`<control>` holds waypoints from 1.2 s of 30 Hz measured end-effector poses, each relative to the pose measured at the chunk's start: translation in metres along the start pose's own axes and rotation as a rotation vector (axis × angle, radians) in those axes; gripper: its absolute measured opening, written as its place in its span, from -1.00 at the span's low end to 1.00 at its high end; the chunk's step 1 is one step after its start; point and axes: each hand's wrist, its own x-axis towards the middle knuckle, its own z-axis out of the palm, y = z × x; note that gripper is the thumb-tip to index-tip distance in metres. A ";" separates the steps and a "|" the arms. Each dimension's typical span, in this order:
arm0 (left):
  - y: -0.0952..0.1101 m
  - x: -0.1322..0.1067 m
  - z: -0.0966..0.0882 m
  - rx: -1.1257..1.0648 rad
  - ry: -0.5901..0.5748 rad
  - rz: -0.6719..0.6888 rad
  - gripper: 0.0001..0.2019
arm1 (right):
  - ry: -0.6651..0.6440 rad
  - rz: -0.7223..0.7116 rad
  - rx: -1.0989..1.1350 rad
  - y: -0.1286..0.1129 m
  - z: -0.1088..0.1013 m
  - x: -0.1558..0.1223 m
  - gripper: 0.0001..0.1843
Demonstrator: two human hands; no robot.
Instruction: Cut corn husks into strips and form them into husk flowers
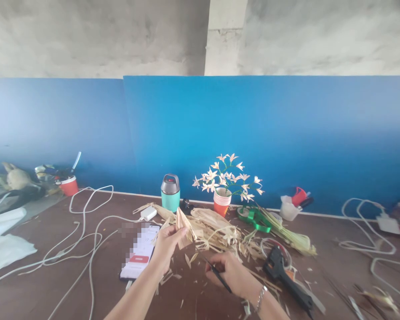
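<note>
My left hand (169, 243) pinches a pale dried corn husk (184, 222) between thumb and fingers, held upright above the table. To its right, my right hand (229, 272) is closed around a slim black pointed tool (220, 276); its exact kind is unclear. The tool's tip is apart from the husk. Behind both hands lies a heap of dried husks (216, 222), with small scraps scattered on the brown tabletop. Beyond the heap, white husk-like flowers (223, 178) on green stems stand in stacked red-and-white paper cups (222, 202).
A phone (142, 255) lies left of my left hand, near white cables (93, 240). A teal flask (170, 193) stands at the back. On the right are a black glue gun (286, 280), green ribbon (258, 220), a bundle of stalks (290, 235) and a white cup (288, 209).
</note>
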 end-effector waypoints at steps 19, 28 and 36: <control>-0.011 0.003 -0.002 -0.054 -0.021 -0.031 -0.71 | -0.002 0.044 0.064 -0.010 0.001 -0.002 -0.86; -0.012 0.003 -0.001 -0.100 -0.002 -0.020 -0.69 | 0.018 -0.028 0.010 -0.005 0.000 -0.001 -0.85; -0.015 0.004 0.000 -0.128 0.001 -0.036 -0.71 | 0.020 -0.003 0.012 -0.006 0.000 -0.002 -0.86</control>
